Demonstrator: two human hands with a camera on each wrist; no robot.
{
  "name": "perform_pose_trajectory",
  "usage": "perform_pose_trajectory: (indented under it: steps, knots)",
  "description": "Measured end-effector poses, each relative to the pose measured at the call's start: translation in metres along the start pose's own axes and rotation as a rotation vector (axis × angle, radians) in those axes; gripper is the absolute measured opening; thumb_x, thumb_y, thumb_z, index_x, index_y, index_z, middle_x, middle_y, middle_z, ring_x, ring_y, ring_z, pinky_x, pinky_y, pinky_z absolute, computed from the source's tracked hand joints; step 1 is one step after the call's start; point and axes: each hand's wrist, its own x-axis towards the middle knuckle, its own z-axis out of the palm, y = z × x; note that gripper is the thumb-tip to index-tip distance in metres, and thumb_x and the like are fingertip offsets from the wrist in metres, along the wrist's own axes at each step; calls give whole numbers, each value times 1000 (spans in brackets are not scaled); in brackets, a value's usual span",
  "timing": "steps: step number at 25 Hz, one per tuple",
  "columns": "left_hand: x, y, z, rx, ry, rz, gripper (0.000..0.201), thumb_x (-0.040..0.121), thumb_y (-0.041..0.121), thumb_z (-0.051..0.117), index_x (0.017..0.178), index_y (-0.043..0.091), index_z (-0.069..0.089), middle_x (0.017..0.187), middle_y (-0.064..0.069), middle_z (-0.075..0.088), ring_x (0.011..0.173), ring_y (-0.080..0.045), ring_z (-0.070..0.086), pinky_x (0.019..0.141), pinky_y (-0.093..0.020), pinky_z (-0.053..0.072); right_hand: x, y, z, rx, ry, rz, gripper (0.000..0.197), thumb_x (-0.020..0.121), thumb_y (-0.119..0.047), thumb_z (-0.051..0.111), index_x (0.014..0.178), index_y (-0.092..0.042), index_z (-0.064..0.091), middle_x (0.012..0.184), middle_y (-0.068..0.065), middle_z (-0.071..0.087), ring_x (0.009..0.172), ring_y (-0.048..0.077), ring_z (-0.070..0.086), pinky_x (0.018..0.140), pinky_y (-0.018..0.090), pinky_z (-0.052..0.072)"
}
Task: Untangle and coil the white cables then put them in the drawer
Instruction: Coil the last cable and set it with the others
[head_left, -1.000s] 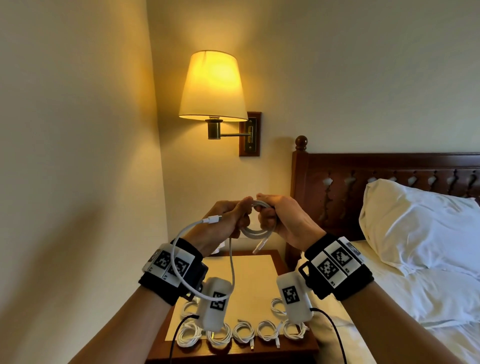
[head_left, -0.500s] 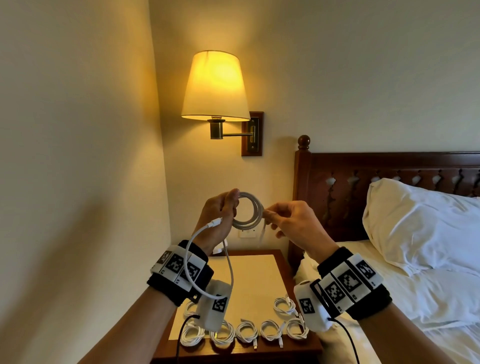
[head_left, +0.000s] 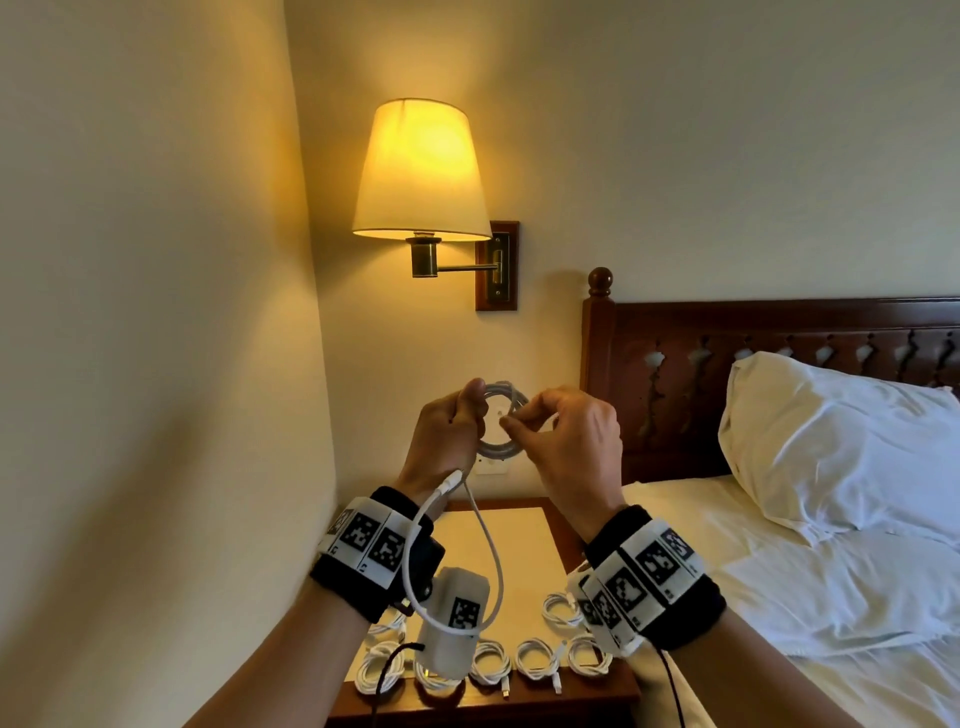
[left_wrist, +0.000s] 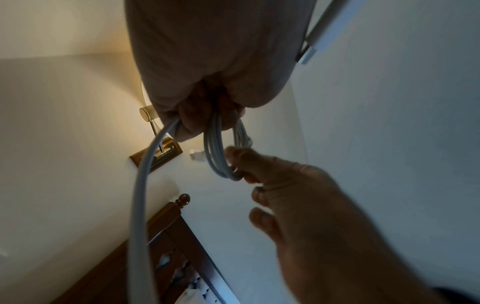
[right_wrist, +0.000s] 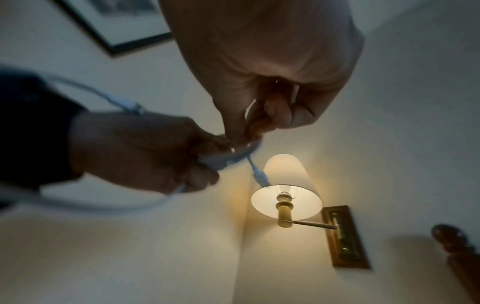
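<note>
A white cable (head_left: 497, 447) is wound into a small coil held up in front of the wall. My left hand (head_left: 451, 431) grips the coil's left side (left_wrist: 215, 152); a loose tail (head_left: 488, 551) loops down past the wrist and ends in a connector (head_left: 450, 482). My right hand (head_left: 563, 436) pinches the coil's right side between thumb and forefinger (right_wrist: 253, 125). Another connector end (right_wrist: 261, 176) dangles from the coil in the right wrist view. Several coiled white cables (head_left: 537, 659) lie in a row along the front of the nightstand (head_left: 524, 540).
A lit wall lamp (head_left: 422, 171) hangs above the hands. The wooden headboard (head_left: 675, 364) and a bed with a white pillow (head_left: 831, 441) stand to the right. A plain wall closes the left side. No drawer shows in any view.
Both hands have moved slightly up and apart then together again; the right hand went from gripping the coil, to reaching, to pinching its right side. The tail now hangs lower.
</note>
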Motion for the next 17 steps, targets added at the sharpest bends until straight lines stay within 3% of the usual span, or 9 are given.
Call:
perform_pose_trajectory:
  steps: [2, 4, 6, 7, 9, 10, 12, 14, 17]
  knots:
    - [-6, 5, 2, -70, -16, -53, 42, 101, 38, 40, 69, 14, 53, 55, 3, 38, 49, -11, 30, 50, -28, 26, 2, 8, 2, -88, 111, -67, 27, 76, -24, 81, 71, -19, 55, 72, -9, 53, 59, 6, 45, 49, 20, 36]
    - [-8, 9, 2, -113, -19, -87, 42, 101, 39, 40, 69, 15, 53, 55, 4, 38, 49, -10, 31, 50, -27, 27, 6, 16, 8, 2, 137, -133, 30, 75, -17, 79, 80, -16, 49, 81, -6, 49, 66, 9, 44, 56, 18, 39]
    - [-9, 10, 3, -143, -34, -120, 42, 101, 39, 40, 68, 16, 52, 53, 7, 38, 48, -9, 32, 50, -25, 29, 12, 17, 9, 166, -2, -101, 28, 82, -8, 70, 97, -16, 47, 94, -4, 56, 84, 10, 55, 73, 11, 45]
    - [-10, 10, 4, -151, -41, -129, 42, 101, 40, 40, 67, 17, 51, 52, 7, 39, 48, -9, 32, 49, -25, 30, 13, 16, 8, 235, -111, -53, 27, 87, -8, 64, 104, -18, 45, 93, -4, 60, 85, 11, 60, 75, 12, 48]
    - [-10, 13, 3, -155, -48, -132, 43, 101, 40, 40, 65, 18, 50, 51, 7, 38, 48, -10, 32, 48, -24, 30, 14, 14, 5, 294, -264, -40, 20, 96, -11, 52, 111, -18, 42, 78, 2, 63, 70, 15, 62, 64, 27, 55]
    - [-9, 15, 2, -150, -43, -133, 43, 100, 40, 41, 65, 18, 50, 53, 6, 39, 48, -10, 33, 48, -24, 31, 14, 14, 3, 285, -292, -71, 16, 98, -14, 48, 112, -16, 41, 70, 3, 59, 61, 12, 58, 59, 30, 52]
    - [-4, 20, -3, -164, -23, -151, 42, 99, 40, 44, 66, 17, 52, 56, 3, 40, 50, -11, 36, 52, -25, 33, 12, 14, 1, 262, -314, -106, 21, 97, -28, 44, 111, -12, 44, 61, -4, 49, 52, 5, 47, 52, 20, 41]
    - [1, 22, -7, -241, -3, -187, 41, 99, 39, 46, 64, 17, 52, 56, 3, 39, 51, -13, 34, 53, -27, 31, 10, 16, 1, 320, -347, -28, 26, 97, -35, 42, 104, -12, 52, 59, -9, 45, 51, 3, 40, 53, 20, 34]
    - [4, 18, -8, -254, 10, -189, 42, 100, 38, 44, 64, 17, 50, 55, 3, 36, 51, -13, 30, 52, -27, 28, 8, 19, 1, 686, -479, 234, 25, 103, -26, 41, 95, -9, 58, 63, -7, 37, 57, 9, 33, 56, 25, 30]
